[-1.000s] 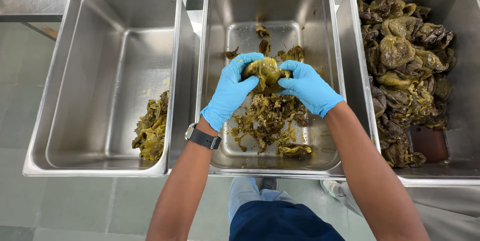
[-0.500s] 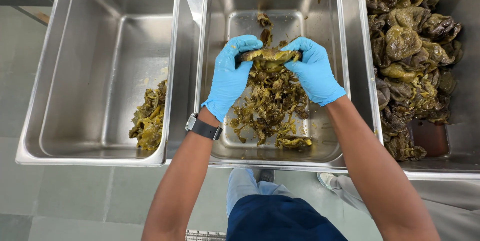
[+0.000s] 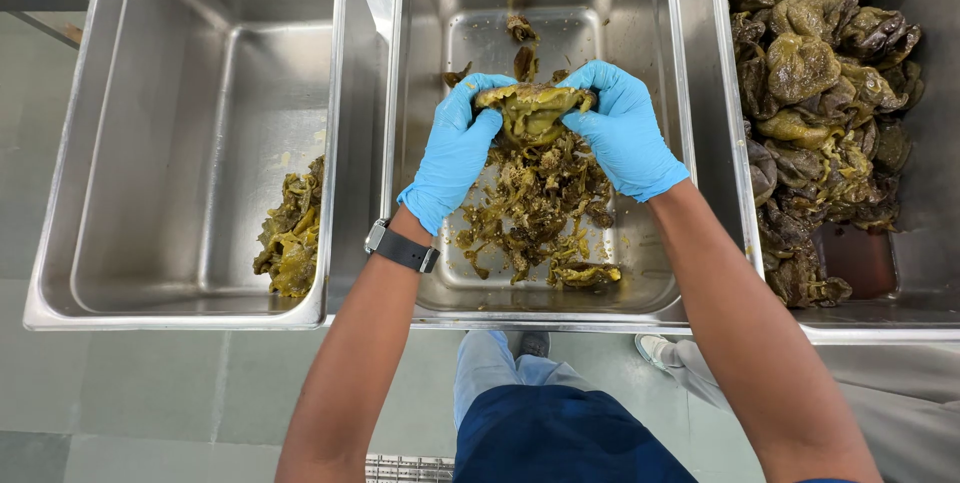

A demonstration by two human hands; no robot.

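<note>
Three steel pans side by side: left pan [image 3: 120, 143] holding a small heap [image 3: 292, 233], middle pan [image 3: 430, 93] scraps [image 3: 535, 213], right pan [image 3: 900, 283] a full pile [image 3: 820, 93].

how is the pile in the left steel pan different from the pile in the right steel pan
The small olive-green pile of limp peeled pieces hugs one wall of the left steel pan, leaving most of its floor bare. The large heap of dark wrinkled whole pods fills much of the right steel pan and looks browner, with blackened patches. Both look wet and cooked, and neither gloved hand touches them.
</note>
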